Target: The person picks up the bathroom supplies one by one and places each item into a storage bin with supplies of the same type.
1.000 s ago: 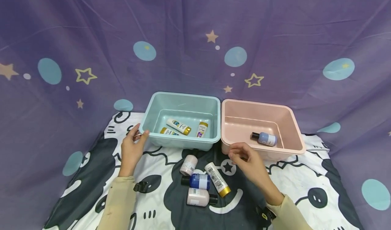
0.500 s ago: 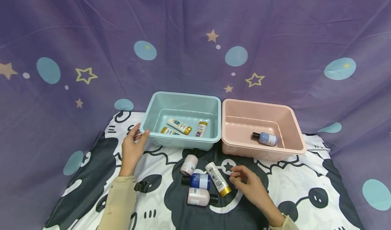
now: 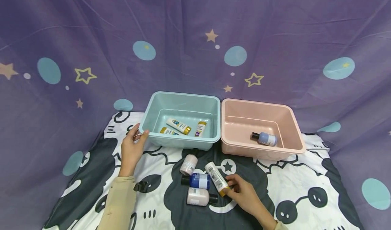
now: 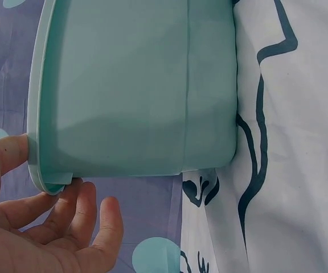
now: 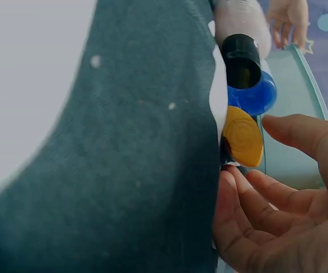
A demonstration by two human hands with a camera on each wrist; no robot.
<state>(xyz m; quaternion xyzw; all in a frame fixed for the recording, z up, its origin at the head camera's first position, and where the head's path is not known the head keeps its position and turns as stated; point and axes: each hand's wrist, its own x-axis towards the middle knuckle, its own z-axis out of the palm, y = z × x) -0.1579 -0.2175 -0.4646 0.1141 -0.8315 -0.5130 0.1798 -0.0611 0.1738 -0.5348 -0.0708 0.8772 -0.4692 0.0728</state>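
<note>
In the head view, my left hand (image 3: 132,152) grips the near left corner of the teal basin (image 3: 180,142); the left wrist view shows the thumb over its rim and the fingers beneath. My right hand (image 3: 244,192) is at the gold cap of a white tube (image 3: 215,176) lying on the cloth. Its thumb overlaps the cap in the head view, and its fingers are beside it. Seen from the right wrist, thumb and fingertips stand close around the gold cap (image 5: 244,136). Left of the tube lie a dark blue bottle (image 3: 200,181) and two pale pink bottles, one nearer (image 3: 198,196), one farther (image 3: 188,164).
Several gold-capped white tubes (image 3: 178,126) lie inside the teal basin. Right beside it stands a pink basin (image 3: 259,149) holding a light blue bottle (image 3: 267,139) with a black cap. A purple curtain (image 3: 189,36) hangs behind, and a patterned cloth (image 3: 299,182) covers the surface.
My right hand has come from the pink basin's front edge toward me and to the left, reaching the tube's gold cap. My left hand stays on the teal basin's corner.
</note>
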